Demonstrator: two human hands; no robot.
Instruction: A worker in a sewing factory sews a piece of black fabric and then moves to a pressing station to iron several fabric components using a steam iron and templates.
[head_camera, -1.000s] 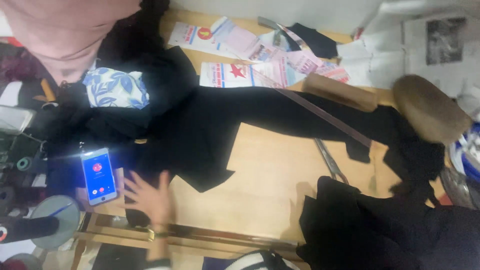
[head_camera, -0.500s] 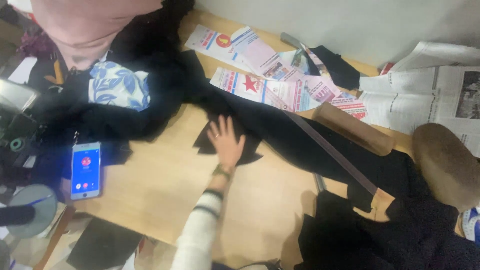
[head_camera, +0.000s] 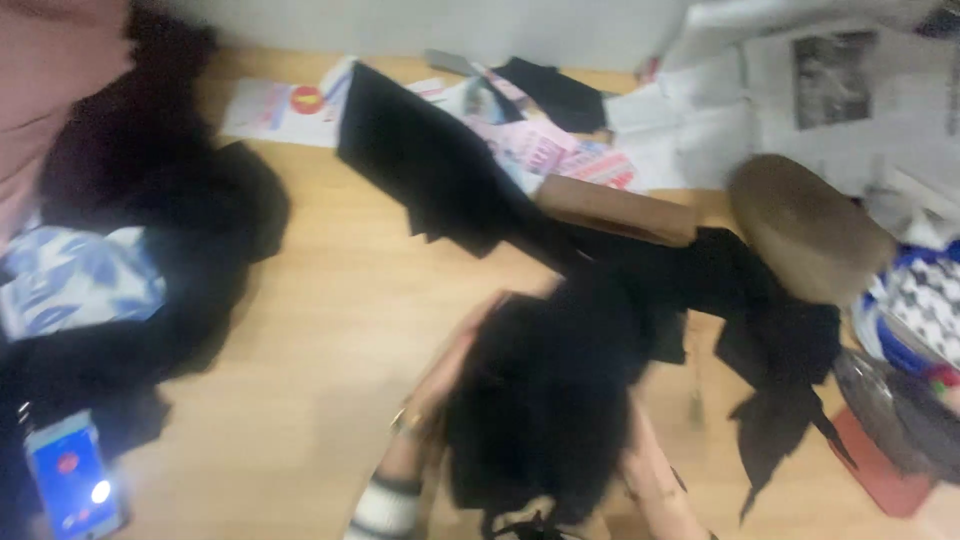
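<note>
Black cloth (head_camera: 545, 400) bunches between both hands, left hand (head_camera: 440, 385) and right hand (head_camera: 640, 455) gripping its sides; its length trails up-left, away from them.

Black cloth (head_camera: 545, 400) now gathered up in both hands (head_camera: 440, 385).

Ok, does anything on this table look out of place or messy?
Yes. Black fabric pieces lie strewn at angles over scattered printed papers on the wooden table. A lit phone sits half on dark cloth at the left edge. Both hands are bunched into a black fabric bundle; the frame is motion-blurred.
</note>
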